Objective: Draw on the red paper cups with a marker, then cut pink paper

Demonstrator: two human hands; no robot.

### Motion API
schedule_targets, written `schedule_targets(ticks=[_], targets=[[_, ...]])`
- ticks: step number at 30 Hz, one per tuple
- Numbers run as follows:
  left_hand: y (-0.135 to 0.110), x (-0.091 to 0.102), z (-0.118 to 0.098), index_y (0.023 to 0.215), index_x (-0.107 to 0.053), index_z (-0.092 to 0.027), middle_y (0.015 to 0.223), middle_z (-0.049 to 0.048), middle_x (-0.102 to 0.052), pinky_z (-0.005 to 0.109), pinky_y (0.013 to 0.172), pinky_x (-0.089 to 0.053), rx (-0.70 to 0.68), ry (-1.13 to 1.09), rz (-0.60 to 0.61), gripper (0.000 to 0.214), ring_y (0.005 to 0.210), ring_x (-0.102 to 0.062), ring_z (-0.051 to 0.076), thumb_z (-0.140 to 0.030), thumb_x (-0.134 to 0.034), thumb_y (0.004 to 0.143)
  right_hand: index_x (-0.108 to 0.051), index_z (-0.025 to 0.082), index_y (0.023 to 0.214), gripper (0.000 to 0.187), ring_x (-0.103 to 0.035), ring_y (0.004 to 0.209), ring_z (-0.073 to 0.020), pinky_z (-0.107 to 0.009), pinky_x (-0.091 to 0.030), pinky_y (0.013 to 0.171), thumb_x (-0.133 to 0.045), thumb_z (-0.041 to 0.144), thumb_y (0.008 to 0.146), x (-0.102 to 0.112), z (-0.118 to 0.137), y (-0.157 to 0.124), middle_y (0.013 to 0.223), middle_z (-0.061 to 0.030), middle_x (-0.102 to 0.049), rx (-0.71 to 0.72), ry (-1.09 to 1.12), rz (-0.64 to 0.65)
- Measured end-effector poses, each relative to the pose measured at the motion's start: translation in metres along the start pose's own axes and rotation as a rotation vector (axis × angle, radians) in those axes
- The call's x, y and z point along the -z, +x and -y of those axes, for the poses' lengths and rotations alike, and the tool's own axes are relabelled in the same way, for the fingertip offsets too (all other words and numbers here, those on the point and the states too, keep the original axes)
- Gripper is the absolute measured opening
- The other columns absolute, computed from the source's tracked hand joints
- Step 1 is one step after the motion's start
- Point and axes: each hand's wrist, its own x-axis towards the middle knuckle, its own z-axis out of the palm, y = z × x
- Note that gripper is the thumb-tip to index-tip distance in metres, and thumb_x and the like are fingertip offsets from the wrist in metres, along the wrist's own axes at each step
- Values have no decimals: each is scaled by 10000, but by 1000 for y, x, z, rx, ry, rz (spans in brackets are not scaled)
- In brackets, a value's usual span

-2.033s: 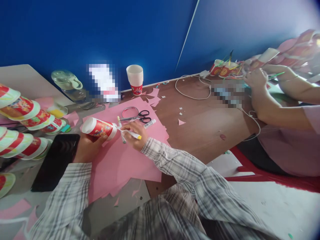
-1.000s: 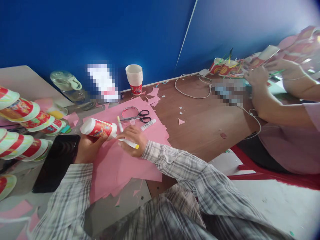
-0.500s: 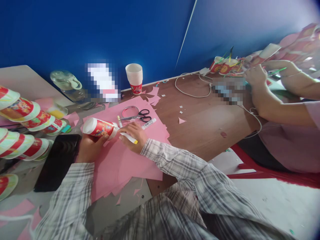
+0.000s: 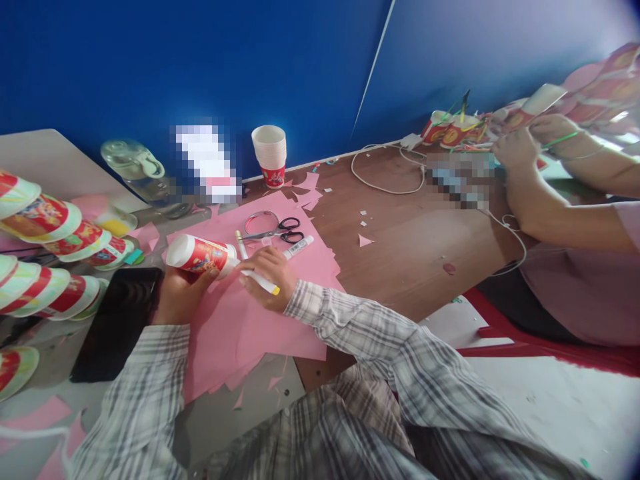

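My left hand (image 4: 180, 293) is wrapped round a red and white paper cup (image 4: 207, 255), which lies tilted on its side with its base toward the left. My right hand (image 4: 274, 270) grips a white marker with a yellow end (image 4: 263, 281); its front end meets the cup's rim area, though my fingers partly hide it. Both hands are above a stack of pink paper sheets (image 4: 250, 347). Just beyond them lie scissors with black handles (image 4: 290, 230), a roll of clear tape (image 4: 261, 223), a white tube with a barcode (image 4: 299, 248) and a short pale stick (image 4: 241, 243).
Nested paper cups (image 4: 55, 287) lie at the left, beside a black phone (image 4: 115, 327). A water bottle (image 4: 143, 177) and a cup stack (image 4: 271, 157) stand near the blue wall. At right, another person's hands (image 4: 520, 147) work near a white cable (image 4: 387, 192) and cups.
My right hand and the marker have shifted very slightly to the right and down along the cup's rim. My left hand still holds the cup in about the same place.
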Motion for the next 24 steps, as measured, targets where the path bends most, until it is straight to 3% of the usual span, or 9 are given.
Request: schedule_targets(ticks=[6,20,24], targets=[[0,2,6,1018,-531,-127,989,106,-621,431,845,-464,28,48,3,506,865,-586,207,-350,-649,579,-598,160,919,147,-559,800,-164,-323,-446,849,-516,223,814,2,-3,7,866,-63,-655,-118,39,-28],[-3,-1,-3,950,-551,-123,904,74,-616,350,798,-465,-10,51,18,426,793,-567,165,-360,-636,606,-602,180,915,147,-553,822,-174,-331,-439,868,-540,227,790,0,-3,2,855,-44,-671,-56,54,19],[-2,1,2,969,-545,-123,934,82,-614,380,827,-464,-18,39,27,452,825,-570,184,-375,-634,604,-596,204,916,144,-559,841,-184,-345,-440,878,-514,232,802,2,0,2,850,-37,-670,-38,41,-9]])
